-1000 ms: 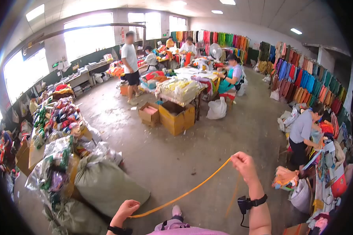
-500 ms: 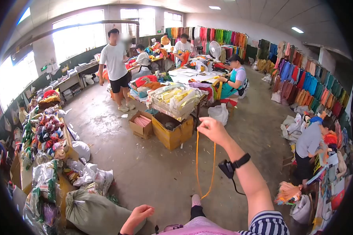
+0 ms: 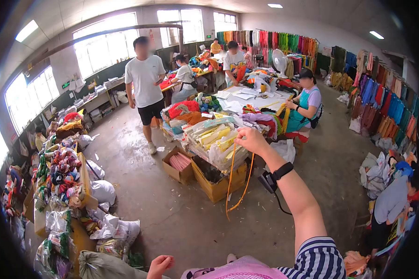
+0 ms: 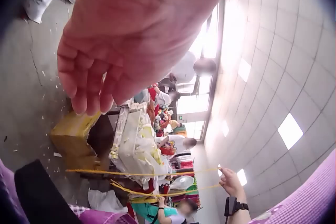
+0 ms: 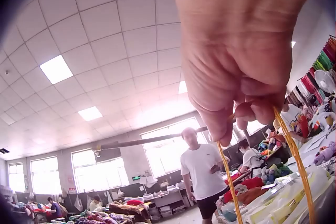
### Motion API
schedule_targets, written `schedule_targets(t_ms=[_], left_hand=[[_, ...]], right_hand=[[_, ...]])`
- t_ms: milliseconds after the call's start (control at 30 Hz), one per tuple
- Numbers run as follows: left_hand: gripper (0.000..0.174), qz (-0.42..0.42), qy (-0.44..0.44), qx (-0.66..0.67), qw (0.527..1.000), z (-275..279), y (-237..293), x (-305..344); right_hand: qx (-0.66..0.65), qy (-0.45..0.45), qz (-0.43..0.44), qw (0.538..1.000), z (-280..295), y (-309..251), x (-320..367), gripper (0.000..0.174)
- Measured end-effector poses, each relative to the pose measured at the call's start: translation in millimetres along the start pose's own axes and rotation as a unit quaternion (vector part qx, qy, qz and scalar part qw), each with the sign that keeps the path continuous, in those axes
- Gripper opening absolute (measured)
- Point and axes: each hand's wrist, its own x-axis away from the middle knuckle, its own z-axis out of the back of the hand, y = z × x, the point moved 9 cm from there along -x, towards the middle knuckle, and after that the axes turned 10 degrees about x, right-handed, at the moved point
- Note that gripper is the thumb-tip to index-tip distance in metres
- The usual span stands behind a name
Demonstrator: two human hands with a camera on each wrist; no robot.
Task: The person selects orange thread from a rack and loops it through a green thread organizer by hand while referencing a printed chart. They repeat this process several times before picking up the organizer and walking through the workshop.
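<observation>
My right hand [image 3: 254, 141] is raised ahead of me at arm's length, pinching a length of orange-yellow yarn [image 5: 297, 163] between thumb and fingers. Two strands of it hang from the fingertips, one on either side, in the right wrist view. In the head view they drop in front of a cardboard box [image 3: 216, 189]. My left hand [image 3: 160, 266] is low, close to my body, holding nothing. Its fingers are loosely bent in the left wrist view, well apart from the yarn.
A table ahead carries plastic-wrapped yellow pieces [image 3: 214, 142]; a smaller box [image 3: 177, 160] of pink items stands below. A standing person [image 3: 145, 81] is at its left, a seated one [image 3: 307, 104] at its right. Yarn heaps [image 3: 63, 172] and sacks [image 3: 102, 191] lie left.
The yarn was stretched between both hands; the left hand let go and drew back, and the yarn now hangs from the raised right hand. The view shifted; the standing person now faces me.
</observation>
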Motion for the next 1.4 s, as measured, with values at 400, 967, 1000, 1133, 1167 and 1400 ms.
schedule_targets(t_ms=[400,967,1000,1133,1167,1400], left_hand=[[0.028,0.041,-0.113,-0.020,0.993,-92,43,-124],[0.033,-0.183,-0.242,-0.025,0.953,-242,226,-293],[0.033,-0.168,-0.274,-0.038,0.946,-262,232,-287],[0.034,-0.231,-0.218,-0.026,0.948,-293,270,-278],[0.033,-0.229,-0.188,-0.016,0.955,-290,271,-280],[0.022,-0.140,-0.077,-0.062,0.985,-251,220,-287]], right_hand=[[-0.010,0.056,0.004,0.998,-2,99,-39,0.021],[-0.148,-0.218,0.201,0.943,-118,-62,-52,0.023],[-0.115,-0.177,0.188,0.959,-119,-45,-62,0.022],[0.000,-0.077,0.039,0.996,-65,59,-135,0.016],[0.027,-0.014,-0.011,0.999,-33,90,-155,0.015],[0.205,0.198,-0.056,0.957,148,230,-263,0.024]])
